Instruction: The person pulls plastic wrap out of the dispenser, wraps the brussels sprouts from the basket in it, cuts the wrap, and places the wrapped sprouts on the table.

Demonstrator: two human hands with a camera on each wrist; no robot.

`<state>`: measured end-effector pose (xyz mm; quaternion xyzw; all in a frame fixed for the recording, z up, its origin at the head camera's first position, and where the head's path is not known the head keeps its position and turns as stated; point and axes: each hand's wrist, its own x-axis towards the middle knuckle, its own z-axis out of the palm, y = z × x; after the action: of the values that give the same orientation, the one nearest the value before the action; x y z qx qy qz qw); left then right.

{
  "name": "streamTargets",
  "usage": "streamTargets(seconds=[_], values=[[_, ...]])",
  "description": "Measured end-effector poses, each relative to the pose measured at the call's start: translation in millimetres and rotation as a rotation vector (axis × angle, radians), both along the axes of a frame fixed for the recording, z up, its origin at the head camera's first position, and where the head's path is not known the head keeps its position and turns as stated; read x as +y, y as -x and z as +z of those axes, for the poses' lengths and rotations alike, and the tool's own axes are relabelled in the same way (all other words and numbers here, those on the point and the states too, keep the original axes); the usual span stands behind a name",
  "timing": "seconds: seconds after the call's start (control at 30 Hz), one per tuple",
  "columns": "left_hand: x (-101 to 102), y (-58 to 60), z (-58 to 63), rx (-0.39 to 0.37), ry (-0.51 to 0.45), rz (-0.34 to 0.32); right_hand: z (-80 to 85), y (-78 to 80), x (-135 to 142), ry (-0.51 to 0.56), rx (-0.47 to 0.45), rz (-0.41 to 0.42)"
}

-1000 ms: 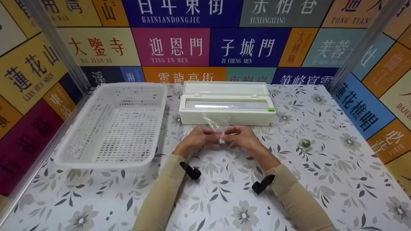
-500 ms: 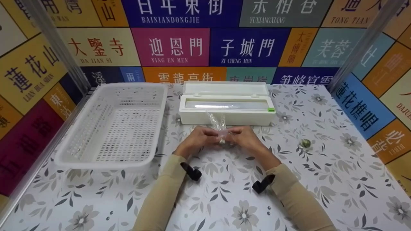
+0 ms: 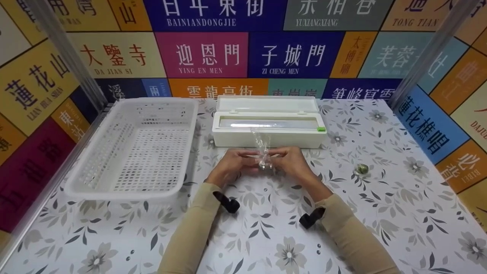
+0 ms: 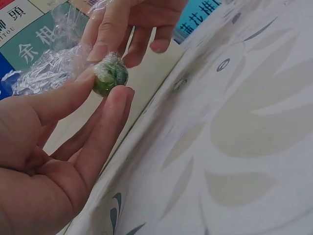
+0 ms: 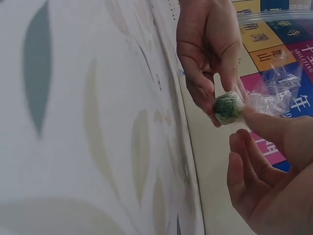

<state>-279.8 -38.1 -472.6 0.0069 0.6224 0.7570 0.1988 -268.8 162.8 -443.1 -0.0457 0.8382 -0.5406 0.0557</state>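
Observation:
A small round green fruit (image 4: pixel 110 78), wrapped in clear cling film (image 4: pixel 54 73), is between my hands above the table. My left hand (image 3: pixel 234 163) pinches it between thumb and fingertips, which the left wrist view shows closely. From the other side, my right hand (image 3: pixel 293 161) has its fingertips on the film at the fruit, where the film bunches into a loose tail. In the right wrist view the fruit (image 5: pixel 228 107) looks dark green under the film. A white cling film box (image 3: pixel 270 139) stands open behind the hands, with a green cutter slide at its right end.
Another small green fruit (image 3: pixel 362 169), apparently film-wrapped, lies to the right on the flower-patterned table cover (image 3: pixel 262 251). A white perforated basket (image 3: pixel 125 196) stands at the left. Walls with coloured sign panels (image 3: pixel 201 55) enclose the back and sides.
The film tail has bunched tighter and more upright between my hands. The fruit has turned, so a darker side now shows. Both arms stay nearly in place.

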Motion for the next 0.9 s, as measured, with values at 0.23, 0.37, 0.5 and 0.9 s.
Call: streamTargets(seconds=[0.23, 0.37, 0.5, 0.9], values=[[-1.9, 0.5, 1.3, -0.013, -0.049, 0.02, -2.8, 0.4, -0.6, 0.027, 0.007, 0.033], [-1.8, 0.6, 2.2, 0.024, -0.008, 0.005, -5.0, 2.1, 1.0, 0.026, -0.009, 0.034], [-2.4, 1.2, 3.5, 0.034, -0.01, -0.014, -2.3, 1.9, 2.9, -0.019, -0.011, 0.02], [-2.2, 2.3, 3.7, 0.03, -0.01, -0.055, 1.1, 2.6, 7.5, -0.121, -0.025, 0.152]])
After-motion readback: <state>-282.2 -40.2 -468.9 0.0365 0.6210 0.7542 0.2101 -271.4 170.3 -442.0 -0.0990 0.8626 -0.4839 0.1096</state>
